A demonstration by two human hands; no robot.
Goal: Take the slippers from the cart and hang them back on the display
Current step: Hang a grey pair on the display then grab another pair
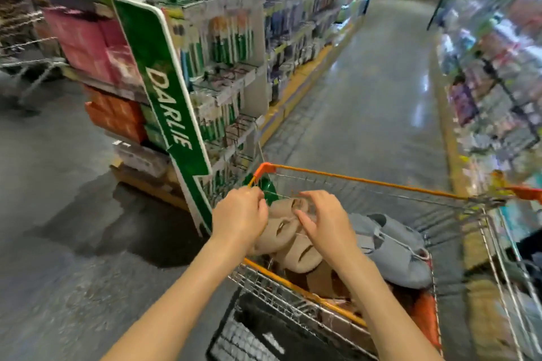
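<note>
Beige slippers lie bunched at the near left of the orange-rimmed wire cart. Grey slippers lie to their right in the cart. My left hand hovers over the beige slippers and pinches a thin string or hanger strand near the cart's left corner. My right hand is over the same beige slippers with fingers bent, touching their tops; what it holds is blurred. Brown and orange items lie deeper in the cart under the slippers.
A green and white Darlie stand with hanging packs rises just left of the cart. Stocked shelves line the left of the aisle, and more shelves stand on the right. The grey aisle floor runs ahead.
</note>
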